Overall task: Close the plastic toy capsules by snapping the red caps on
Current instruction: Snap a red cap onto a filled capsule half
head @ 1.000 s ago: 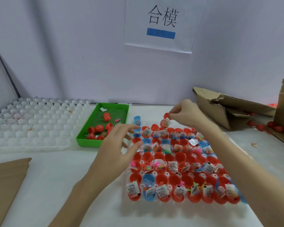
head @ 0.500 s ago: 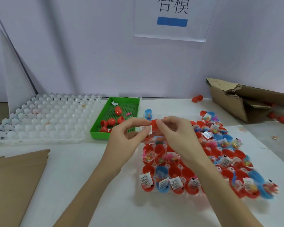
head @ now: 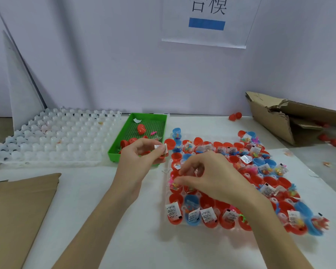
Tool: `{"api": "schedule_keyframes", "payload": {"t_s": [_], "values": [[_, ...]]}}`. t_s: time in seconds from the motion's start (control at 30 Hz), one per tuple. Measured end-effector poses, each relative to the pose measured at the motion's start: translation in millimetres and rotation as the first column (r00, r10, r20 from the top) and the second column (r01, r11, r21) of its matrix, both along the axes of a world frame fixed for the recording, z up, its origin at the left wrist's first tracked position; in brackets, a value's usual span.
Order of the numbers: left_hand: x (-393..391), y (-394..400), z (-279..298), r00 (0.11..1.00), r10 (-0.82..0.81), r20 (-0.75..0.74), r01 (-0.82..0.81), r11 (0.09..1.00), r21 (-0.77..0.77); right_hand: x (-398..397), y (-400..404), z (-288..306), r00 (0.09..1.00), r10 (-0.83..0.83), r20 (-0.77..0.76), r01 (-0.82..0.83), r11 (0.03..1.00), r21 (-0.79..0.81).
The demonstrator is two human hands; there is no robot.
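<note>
The left hand [head: 142,158] hovers over the near right corner of the green tray [head: 124,140], its thumb and forefinger pinching a red capsule [head: 164,150] with a white label slip against it; the other fingers curl loosely under. The capsule sits in the air just left of the far left corner of the clear holder [head: 164,171], close to a loose red cap [head: 170,143] there.

The right hand [head: 208,175] is over the near left part of the holder, its fingers [head: 179,180] bent down and drawn together on a small clear packet with a pink toy [head: 173,183] at the holder's left edge. Whether they fully grip the packet I cannot tell.

The holder is packed with open red cups [head: 288,182] and a few blue cups [head: 191,202], most stuffed with labelled packets. Its left edge runs close beside the green tray; its near edge has bare desk [head: 136,239] in front of it, crossed by both forearms.

In the green tray lie a few red capsule pieces [head: 141,128] and a scrap of paper. To its left, touching or nearly so, lies a white bumpy tray [head: 52,138] that reaches the left edge of the view. A flat brown cardboard sheet [head: 17,210] covers the near left corner of the desk, with a strip of bare desk between it and the left forearm.

At the far right a torn cardboard box [head: 275,121] lies open on its side, with red pieces [head: 235,115] loose beside it. A white wall with a paper sign [head: 206,22] closes off the far edge of the desk.
</note>
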State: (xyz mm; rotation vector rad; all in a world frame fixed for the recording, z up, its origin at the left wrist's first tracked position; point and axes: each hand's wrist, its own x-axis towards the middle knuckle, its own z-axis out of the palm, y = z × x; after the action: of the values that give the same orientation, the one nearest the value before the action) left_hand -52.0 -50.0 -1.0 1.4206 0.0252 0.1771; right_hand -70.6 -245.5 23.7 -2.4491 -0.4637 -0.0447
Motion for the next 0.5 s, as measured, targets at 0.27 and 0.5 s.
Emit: {"api": "schedule_keyframes", "payload": {"t_s": [0.27, 0.5], "values": [[-1, 1, 4, 0.991, -0.111, -0.070, 0.103, 0.988, -0.118, -3, 4, 2, 0.999, -0.002, 0.047, -0.004, 0.991, 0.130], [-3, 0, 4, 0.978, -0.204, -0.043, 0.200, 0.977, -0.074, 3, -7, 11, 0.974, -0.218, 0.067, 0.139, 0.800, 0.584]]}}
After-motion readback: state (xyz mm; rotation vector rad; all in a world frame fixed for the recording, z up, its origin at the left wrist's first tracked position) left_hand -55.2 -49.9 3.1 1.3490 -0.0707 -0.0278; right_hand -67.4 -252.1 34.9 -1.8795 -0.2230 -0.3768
